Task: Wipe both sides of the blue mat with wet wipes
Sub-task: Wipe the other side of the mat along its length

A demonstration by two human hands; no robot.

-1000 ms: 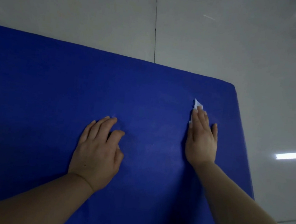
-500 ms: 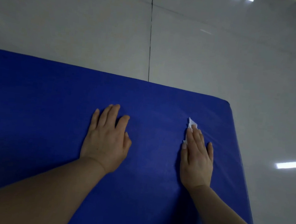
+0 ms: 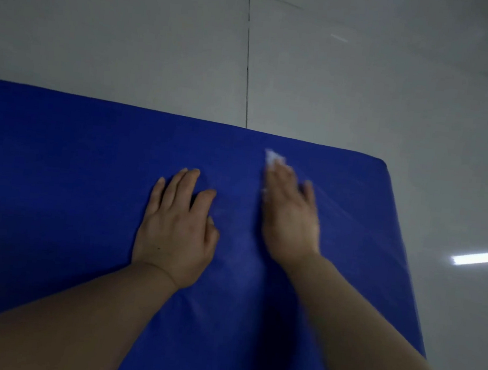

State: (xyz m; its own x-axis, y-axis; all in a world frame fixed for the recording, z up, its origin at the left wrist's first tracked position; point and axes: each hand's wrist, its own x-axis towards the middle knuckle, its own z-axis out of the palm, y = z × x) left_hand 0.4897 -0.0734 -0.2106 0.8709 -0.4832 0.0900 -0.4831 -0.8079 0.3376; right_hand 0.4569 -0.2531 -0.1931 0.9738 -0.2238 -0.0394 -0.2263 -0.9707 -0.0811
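The blue mat point(image 3: 71, 181) lies flat on the floor and fills the lower left of the head view; its far right corner is rounded. My left hand point(image 3: 176, 226) rests flat on the mat with straight fingers. My right hand point(image 3: 289, 213), blurred by motion, presses a white wet wipe point(image 3: 274, 158) flat onto the mat near the far edge. Only the wipe's tip shows beyond the fingertips; the rest is hidden under the palm.
Glossy grey floor tiles point(image 3: 368, 77) surround the mat at the back and right, with a dark grout line point(image 3: 247, 64) running away from the mat's far edge. A ceiling light's reflection point(image 3: 478, 258) shines on the tile at right.
My right hand with the wipe has slid left toward my left hand and now sits beside it. The view has tilted up, showing more floor beyond the mat.
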